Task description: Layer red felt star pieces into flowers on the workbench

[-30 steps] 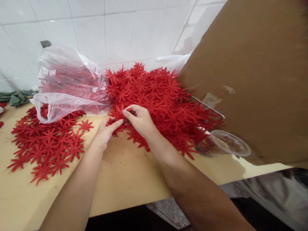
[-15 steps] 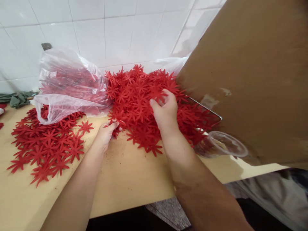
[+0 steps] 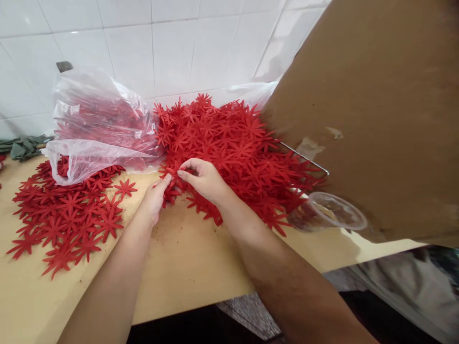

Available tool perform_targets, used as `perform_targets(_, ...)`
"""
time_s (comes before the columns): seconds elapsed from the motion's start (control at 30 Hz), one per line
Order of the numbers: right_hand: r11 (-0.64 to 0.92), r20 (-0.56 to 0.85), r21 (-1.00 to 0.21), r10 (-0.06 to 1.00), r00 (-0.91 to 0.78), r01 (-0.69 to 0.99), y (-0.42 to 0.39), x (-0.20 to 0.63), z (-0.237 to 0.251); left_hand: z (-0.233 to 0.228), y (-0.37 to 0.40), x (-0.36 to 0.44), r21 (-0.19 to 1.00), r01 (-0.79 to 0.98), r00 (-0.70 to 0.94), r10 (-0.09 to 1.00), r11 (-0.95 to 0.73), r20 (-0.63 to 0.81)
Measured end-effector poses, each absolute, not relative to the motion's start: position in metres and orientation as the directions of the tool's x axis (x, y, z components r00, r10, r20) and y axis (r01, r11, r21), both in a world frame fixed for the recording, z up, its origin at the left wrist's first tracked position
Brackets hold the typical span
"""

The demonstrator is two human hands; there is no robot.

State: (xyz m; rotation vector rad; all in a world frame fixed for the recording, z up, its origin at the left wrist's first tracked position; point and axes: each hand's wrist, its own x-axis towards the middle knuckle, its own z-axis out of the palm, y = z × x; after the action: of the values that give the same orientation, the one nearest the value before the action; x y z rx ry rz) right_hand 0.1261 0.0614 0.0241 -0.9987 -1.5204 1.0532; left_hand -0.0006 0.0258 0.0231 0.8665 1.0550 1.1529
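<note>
A big heap of red fabric flower cutouts [image 3: 229, 143] with narrow petals lies in front of me. At its near left edge my left hand [image 3: 157, 198] is closed on several red flower cutouts [image 3: 169, 195], thumb on top. My right hand [image 3: 202, 179] is beside it, thumb and fingers pinched at a red petal piece over the left hand's cutouts. Whether the right hand's piece is separate from those in the left hand cannot be made out. A second spread of red flower cutouts [image 3: 71, 215] lies on the table to the left.
Behind the left spread stands a clear plastic bag [image 3: 103, 124] of red cutouts. A large cardboard sheet [image 3: 376, 119] rises on the right, with a clear plastic tub [image 3: 339, 210] and a metal rod [image 3: 304, 157] before it. Green leaves [image 3: 25, 145] lie far left. The table [image 3: 186, 282] ends near me.
My right hand has come down and left from the top of the heap to meet my left hand. The left hand stays near the same place, still holding cutouts.
</note>
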Motion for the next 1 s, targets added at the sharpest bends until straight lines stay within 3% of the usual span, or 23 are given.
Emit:
perform_targets(0.37, 0.29, 0.283, -0.956, 0.949, 0.14, -0.037, 0.069, 0.135, 0.029, 0.017, 0.032, -0.008, 0.954, -0.266, -0.139, 0.974, 0.139, -0.181)
perform_targets(0.57, 0.198, 0.203, -0.975, 0.978, -0.038, -0.103, 0.063, 0.13, 0.031, 0.024, 0.027, -0.002, 0.98, -0.178, -0.037, 0.994, 0.092, -0.1)
perform_targets(0.7, 0.16, 0.171, -0.983, 0.978, -0.122, -0.09, 0.058, 0.124, 0.031, 0.029, 0.023, 0.003, 0.982, -0.173, -0.051, 0.996, 0.069, -0.079)
perform_targets(1.0, 0.239, 0.231, -0.97, 0.96, -0.157, 0.035, 0.056, 0.119, 0.026, 0.025, 0.024, 0.002, 0.972, -0.23, -0.07, 0.996, 0.042, -0.059)
